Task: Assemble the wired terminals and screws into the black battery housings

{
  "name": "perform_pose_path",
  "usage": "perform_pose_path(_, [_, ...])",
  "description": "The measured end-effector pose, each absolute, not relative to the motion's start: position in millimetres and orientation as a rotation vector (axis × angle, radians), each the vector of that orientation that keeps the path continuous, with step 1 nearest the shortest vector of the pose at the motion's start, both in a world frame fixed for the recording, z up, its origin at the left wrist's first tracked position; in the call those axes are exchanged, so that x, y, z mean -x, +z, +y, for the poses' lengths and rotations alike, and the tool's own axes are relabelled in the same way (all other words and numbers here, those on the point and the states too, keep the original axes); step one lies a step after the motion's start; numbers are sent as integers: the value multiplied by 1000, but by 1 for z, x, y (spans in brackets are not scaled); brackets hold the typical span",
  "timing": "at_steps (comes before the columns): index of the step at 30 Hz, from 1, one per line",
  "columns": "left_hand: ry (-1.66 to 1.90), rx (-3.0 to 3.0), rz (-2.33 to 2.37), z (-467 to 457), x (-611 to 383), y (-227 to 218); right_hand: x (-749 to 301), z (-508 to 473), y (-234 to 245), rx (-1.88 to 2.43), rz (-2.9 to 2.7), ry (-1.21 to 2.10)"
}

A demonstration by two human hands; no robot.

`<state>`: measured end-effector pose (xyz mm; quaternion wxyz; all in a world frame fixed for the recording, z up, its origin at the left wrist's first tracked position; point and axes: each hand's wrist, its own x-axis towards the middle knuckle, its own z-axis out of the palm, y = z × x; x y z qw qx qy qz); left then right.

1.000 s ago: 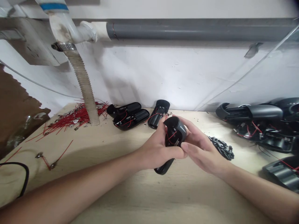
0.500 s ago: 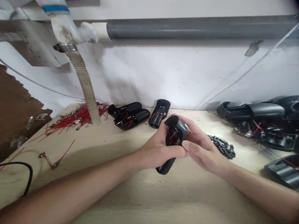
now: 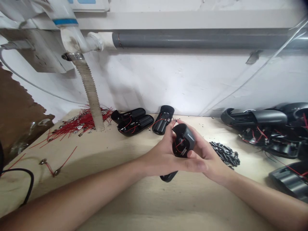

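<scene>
Both my hands hold one black plastic casing [image 3: 182,143] with red wires inside it, a little above the wooden table [image 3: 134,199]. My left hand [image 3: 163,157] is wrapped round its lower half, thumb stretched across the front. My right hand [image 3: 207,157] grips the upper end from the right, fingers curled behind it. The casing's bottom tip [image 3: 168,177] sticks out below my left hand.
Three similar black casings [image 3: 134,121] lie by the wall. A heap of red wires [image 3: 77,123] surrounds a ribbed hose [image 3: 91,96] at left. Small black screws [image 3: 225,154] are piled right of my hands; more casings [image 3: 269,128] are stacked at far right. A black cable [image 3: 26,186] lies at left.
My hands have closed tighter round the casing and turned it slightly; my left thumb now reaches further right across it. The view has tipped up a little.
</scene>
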<state>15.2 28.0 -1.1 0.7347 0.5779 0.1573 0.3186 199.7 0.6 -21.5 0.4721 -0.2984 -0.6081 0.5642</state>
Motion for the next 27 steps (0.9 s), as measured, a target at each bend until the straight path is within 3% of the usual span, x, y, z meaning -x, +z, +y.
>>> perform_pose_path(27, [797,-1385,582,20,-24,-12,-198,-17,-13,909,-1690,1149])
